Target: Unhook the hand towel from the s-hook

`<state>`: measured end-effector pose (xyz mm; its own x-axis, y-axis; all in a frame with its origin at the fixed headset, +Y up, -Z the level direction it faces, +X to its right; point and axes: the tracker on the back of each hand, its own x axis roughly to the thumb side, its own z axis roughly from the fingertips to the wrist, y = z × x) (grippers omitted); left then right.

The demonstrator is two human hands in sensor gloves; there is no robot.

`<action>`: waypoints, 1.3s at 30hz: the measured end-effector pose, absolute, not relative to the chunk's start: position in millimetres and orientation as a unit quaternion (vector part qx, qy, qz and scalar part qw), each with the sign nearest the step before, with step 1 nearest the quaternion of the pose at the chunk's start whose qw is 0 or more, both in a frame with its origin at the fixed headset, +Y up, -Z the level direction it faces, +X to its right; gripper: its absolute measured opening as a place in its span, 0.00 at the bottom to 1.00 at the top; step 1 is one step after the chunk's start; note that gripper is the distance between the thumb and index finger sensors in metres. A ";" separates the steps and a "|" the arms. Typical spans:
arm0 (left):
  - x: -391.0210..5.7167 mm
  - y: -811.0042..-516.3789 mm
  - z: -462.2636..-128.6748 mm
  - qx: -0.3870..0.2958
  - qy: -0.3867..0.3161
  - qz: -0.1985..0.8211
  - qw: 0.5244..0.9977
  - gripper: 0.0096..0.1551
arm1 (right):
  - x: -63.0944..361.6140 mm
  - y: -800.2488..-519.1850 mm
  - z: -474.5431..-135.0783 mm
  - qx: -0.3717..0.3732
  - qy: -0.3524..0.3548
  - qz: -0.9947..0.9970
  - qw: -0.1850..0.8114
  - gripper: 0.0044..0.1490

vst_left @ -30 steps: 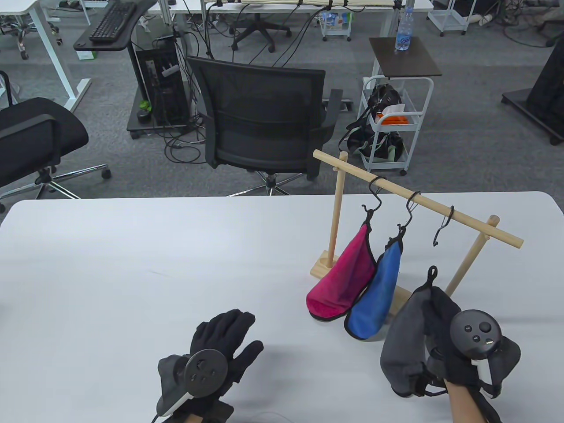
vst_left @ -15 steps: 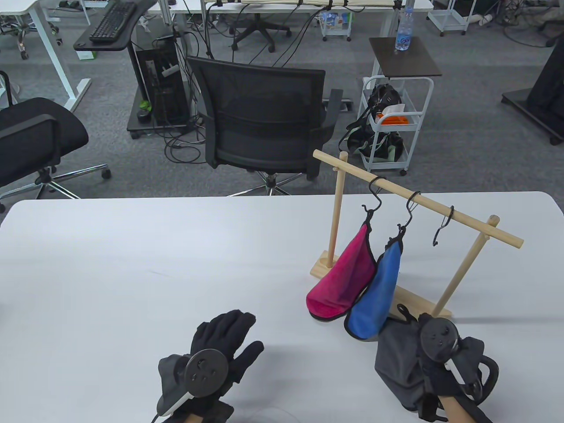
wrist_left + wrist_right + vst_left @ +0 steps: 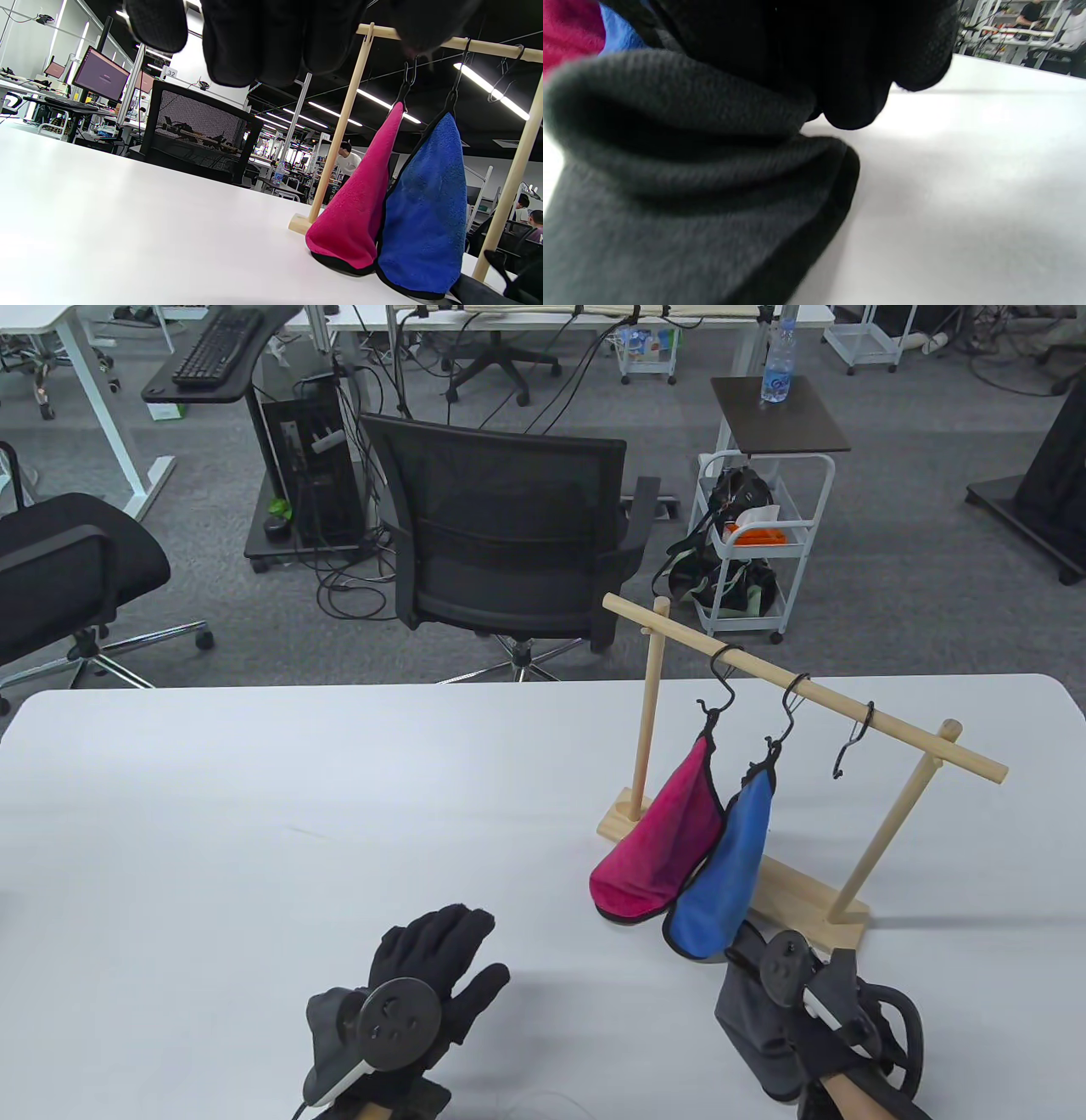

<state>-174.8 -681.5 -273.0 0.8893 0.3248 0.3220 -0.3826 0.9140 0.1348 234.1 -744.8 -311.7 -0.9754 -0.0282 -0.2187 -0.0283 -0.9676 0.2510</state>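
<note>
A wooden rack [image 3: 806,695] stands on the white table at the right. Three black s-hooks hang from its bar. A pink towel [image 3: 657,840] hangs from the left hook and a blue towel [image 3: 725,874] from the middle hook; both also show in the left wrist view, the pink towel [image 3: 356,212] and the blue towel [image 3: 424,220]. The right hook [image 3: 851,746] is bare. My right hand [image 3: 836,1027] grips a grey towel [image 3: 755,1027] that lies on the table in front of the rack; it fills the right wrist view [image 3: 670,190]. My left hand [image 3: 424,984] rests flat on the table, fingers spread.
The rack's wooden base [image 3: 806,895] lies just behind the grey towel. A black office chair [image 3: 509,534] stands beyond the table's far edge, with a white trolley [image 3: 755,543] to its right.
My right hand has carried the grey towel down and toward me, from in front of the rack to the table surface. My left hand has stayed in place.
</note>
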 end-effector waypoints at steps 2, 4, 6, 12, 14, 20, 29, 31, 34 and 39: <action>-175.1 -681.3 -273.0 0.099 -0.147 0.184 0.967 0.37 | 234.5 -747.9 -312.1 -0.109 0.141 0.984 0.009 0.31; -175.1 -681.2 -273.1 0.099 -0.147 0.184 0.967 0.37 | 235.4 -747.4 -312.0 -0.111 0.138 0.984 0.013 0.31; -174.9 -681.2 -273.1 0.099 -0.148 0.183 0.967 0.37 | 236.7 -746.4 -311.6 -0.113 0.137 0.984 0.019 0.32; -174.4 -681.5 -273.2 0.097 -0.148 0.182 0.967 0.37 | 239.7 -737.3 -310.2 -0.117 0.124 0.985 0.034 0.34; -174.6 -681.4 -273.1 0.097 -0.148 0.183 0.967 0.37 | 239.9 -732.3 -309.2 -0.116 0.116 0.986 0.039 0.35; -174.9 -681.1 -273.2 0.097 -0.148 0.185 0.967 0.37 | 238.3 -715.9 -305.9 -0.107 0.085 0.989 0.056 0.37; -175.4 -680.5 -273.2 0.099 -0.147 0.187 0.966 0.37 | 235.8 -675.5 -309.9 -0.102 0.027 0.988 0.112 0.37; -175.7 -680.5 -273.2 0.100 -0.147 0.187 0.966 0.37 | 233.2 -664.6 -312.4 -0.102 0.007 0.988 0.115 0.37; -176.1 -680.2 -273.1 0.100 -0.146 0.188 0.966 0.37 | 230.3 -651.7 -317.1 -0.098 -0.012 0.988 0.117 0.38; -176.9 -679.7 -273.0 0.103 -0.145 0.188 0.966 0.37 | 226.7 -628.5 -326.4 -0.097 -0.054 0.986 0.124 0.38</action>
<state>-176.9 -679.7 -273.0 0.8868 0.3343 0.3191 -0.3939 0.9079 0.1435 226.7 -628.5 -326.4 -0.9502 0.2557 -0.1785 -0.2346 -0.9633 -0.1308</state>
